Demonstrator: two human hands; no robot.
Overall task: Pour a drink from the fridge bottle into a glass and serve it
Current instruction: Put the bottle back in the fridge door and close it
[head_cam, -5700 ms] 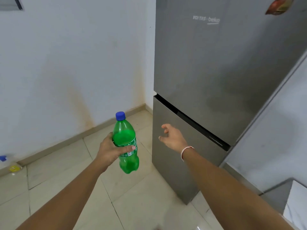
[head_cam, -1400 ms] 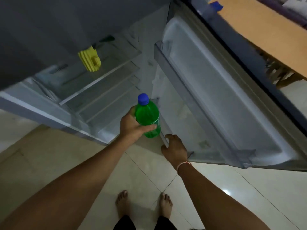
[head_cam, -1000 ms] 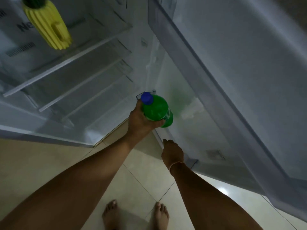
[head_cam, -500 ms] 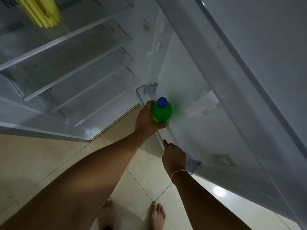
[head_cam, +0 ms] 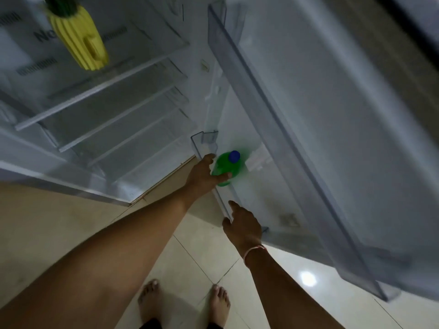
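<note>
A green plastic bottle [head_cam: 225,167] with a blue cap stands inside the lowest clear door bin [head_cam: 222,198] of the open fridge. My left hand [head_cam: 204,175] wraps around the bottle's shoulder from the left, thumb across its front. Below it, my right hand [head_cam: 242,224] rests with loosely spread fingers on the front rail of that same door bin and holds nothing. The lower half of the bottle is hidden behind my hand and the bin wall. No glass is in view.
The fridge door [head_cam: 332,138] swings open to the right, with a long clear upper bin [head_cam: 280,129]. Glass shelves [head_cam: 114,110] fill the fridge on the left; a yellow pineapple-shaped jug [head_cam: 79,41] sits on an upper one. My bare feet [head_cam: 185,305] stand on beige tiles.
My left hand has carried the bottle from in front of the fridge down into the lowest door bin. The right hand stays at the bin's front rail.
</note>
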